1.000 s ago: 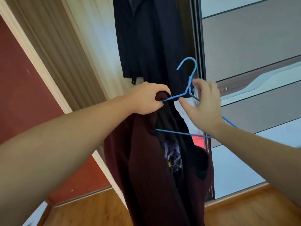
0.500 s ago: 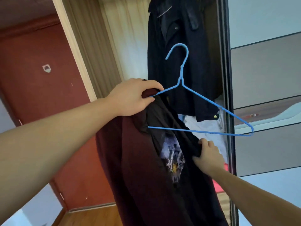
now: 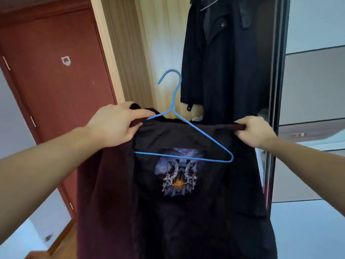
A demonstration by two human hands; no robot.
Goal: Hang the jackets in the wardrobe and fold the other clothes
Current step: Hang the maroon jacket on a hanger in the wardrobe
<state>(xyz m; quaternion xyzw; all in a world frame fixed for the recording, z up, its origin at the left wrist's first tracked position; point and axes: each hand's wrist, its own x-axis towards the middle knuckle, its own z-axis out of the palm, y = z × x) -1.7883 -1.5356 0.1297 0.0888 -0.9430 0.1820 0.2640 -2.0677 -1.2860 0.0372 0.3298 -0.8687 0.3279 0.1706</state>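
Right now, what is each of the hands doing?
Left hand: closed, holding jacket and hanger.
Right hand: closed, holding jacket.

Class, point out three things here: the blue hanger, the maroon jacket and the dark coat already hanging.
blue hanger (image 3: 206,137), head view, on its right sloping arm.
maroon jacket (image 3: 104,202), head view, on its left front panel.
dark coat (image 3: 224,71), head view, mid-body.

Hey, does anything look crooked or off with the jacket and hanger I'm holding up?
Yes. The blue hanger is only half in the maroon jacket: its right end lies bare over the lining, not in a shoulder. The left hand and right hand grip the jacket's top edge.
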